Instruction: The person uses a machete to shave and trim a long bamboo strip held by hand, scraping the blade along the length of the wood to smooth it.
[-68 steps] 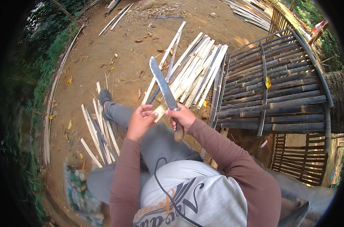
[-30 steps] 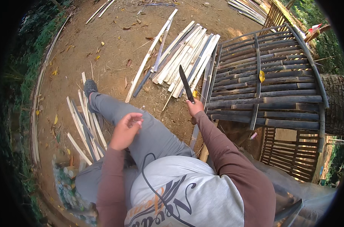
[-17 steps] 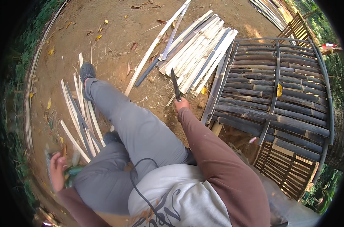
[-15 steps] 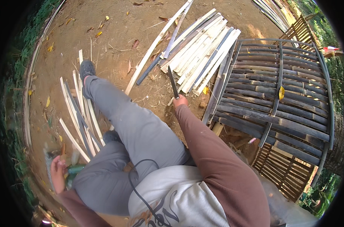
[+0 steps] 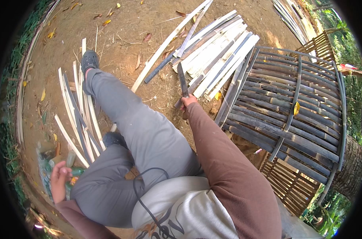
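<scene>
Plainly, a long dark-bladed knife [image 5: 182,81] is gripped in the right hand [image 5: 189,102], just beside piled pale bamboo strips [image 5: 219,52]; the left hand [image 5: 60,180] is held loosely open. Strips could be nicked if the knife is tipped.

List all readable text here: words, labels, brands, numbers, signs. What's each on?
No complete text is readable.
Grey shirt: dark, letter-like print with some orange, broken up by folds and the lower edge; not legible as a word.
Bottles by the left hand: any labels too small and blurred.
Knife in the right hand: no marking visible.
Red-and-white item, far right: too small to tell.
</scene>
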A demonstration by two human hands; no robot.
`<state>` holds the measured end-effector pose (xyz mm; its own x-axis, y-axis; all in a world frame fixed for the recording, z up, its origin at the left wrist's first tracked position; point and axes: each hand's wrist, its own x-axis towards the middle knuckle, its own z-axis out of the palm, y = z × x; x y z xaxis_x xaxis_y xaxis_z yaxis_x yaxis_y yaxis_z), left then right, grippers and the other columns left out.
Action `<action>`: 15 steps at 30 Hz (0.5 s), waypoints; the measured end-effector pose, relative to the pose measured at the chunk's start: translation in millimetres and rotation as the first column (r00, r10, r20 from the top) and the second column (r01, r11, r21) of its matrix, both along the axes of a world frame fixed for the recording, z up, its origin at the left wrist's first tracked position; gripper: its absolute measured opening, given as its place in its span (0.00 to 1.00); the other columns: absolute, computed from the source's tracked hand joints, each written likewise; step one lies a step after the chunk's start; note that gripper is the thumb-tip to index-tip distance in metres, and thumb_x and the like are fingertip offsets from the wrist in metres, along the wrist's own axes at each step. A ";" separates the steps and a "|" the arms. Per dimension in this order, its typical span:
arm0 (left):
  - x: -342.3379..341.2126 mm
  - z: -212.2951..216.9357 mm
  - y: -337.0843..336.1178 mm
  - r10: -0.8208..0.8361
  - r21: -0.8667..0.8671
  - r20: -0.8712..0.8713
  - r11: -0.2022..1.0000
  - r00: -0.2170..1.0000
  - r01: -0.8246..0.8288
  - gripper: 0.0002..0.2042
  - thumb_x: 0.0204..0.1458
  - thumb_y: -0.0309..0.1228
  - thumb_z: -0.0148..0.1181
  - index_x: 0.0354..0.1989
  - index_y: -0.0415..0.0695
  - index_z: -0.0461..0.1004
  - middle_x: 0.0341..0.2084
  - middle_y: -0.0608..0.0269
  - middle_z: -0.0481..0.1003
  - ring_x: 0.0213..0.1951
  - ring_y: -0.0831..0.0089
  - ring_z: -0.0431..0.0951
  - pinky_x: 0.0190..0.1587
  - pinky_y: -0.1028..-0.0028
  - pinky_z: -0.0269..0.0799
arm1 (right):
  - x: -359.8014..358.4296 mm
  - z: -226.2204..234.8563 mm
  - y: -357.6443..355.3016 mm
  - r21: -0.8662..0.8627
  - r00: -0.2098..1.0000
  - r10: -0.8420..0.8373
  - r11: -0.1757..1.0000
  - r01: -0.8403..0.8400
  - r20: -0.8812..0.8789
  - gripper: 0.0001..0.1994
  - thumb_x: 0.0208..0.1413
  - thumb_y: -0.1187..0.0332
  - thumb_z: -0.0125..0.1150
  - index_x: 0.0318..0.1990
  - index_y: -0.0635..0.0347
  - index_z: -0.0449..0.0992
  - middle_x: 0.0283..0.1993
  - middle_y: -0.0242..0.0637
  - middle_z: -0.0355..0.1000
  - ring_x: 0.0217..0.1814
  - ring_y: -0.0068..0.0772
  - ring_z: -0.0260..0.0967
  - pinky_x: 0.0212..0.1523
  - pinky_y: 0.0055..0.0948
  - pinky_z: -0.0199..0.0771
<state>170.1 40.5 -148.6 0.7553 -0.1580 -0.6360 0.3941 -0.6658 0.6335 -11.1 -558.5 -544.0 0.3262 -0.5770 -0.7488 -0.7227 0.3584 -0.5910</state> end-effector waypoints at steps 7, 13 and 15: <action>1.1 -1.5 -3.4 0.020 -0.028 -0.004 0.999 1.000 -0.020 0.18 0.70 0.36 0.56 0.64 0.43 0.69 0.40 0.67 0.78 0.37 0.82 0.75 0.39 0.81 0.71 | 11.3 -42.8 -2.7 -0.232 0.993 -0.089 0.967 0.104 0.072 0.09 0.57 0.76 0.68 0.44 0.58 0.78 0.25 0.37 0.74 0.17 0.31 0.70 0.18 0.37 0.70; -6.3 6.1 -5.0 0.033 -0.043 0.032 0.999 0.999 -0.031 0.18 0.70 0.35 0.55 0.64 0.43 0.69 0.40 0.67 0.78 0.38 0.82 0.75 0.40 0.81 0.71 | 33.2 1.3 14.3 -0.145 0.892 -0.377 0.896 0.419 0.248 0.15 0.57 0.79 0.68 0.49 0.61 0.70 0.26 0.36 0.71 0.19 0.30 0.69 0.17 0.34 0.71; -8.2 10.4 -7.5 0.021 -0.048 0.057 0.999 0.998 -0.018 0.18 0.70 0.35 0.55 0.64 0.43 0.69 0.40 0.67 0.78 0.38 0.82 0.75 0.40 0.81 0.71 | 29.0 33.7 13.5 -0.085 0.876 -0.371 0.906 0.414 0.309 0.17 0.57 0.79 0.68 0.50 0.60 0.68 0.29 0.36 0.72 0.22 0.30 0.71 0.21 0.33 0.73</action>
